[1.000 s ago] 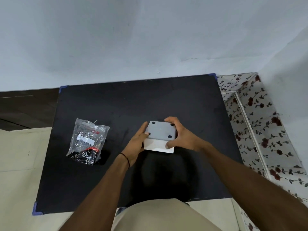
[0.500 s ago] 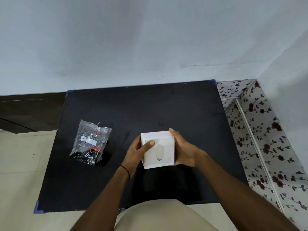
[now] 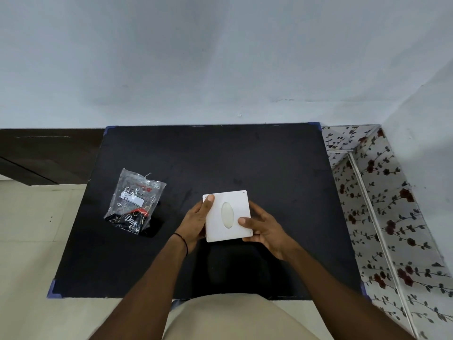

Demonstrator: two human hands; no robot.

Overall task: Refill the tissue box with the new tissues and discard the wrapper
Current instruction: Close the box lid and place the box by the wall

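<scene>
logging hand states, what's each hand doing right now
Left hand: closed on the left side of the white tissue box.
Right hand: closed on the right side of the same box.

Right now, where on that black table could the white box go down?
The table's far half, towards the wall, is bare, and so is its right side next to the floral panel. The left is taken by the packet; both hands hold the box at mid-table.
</scene>
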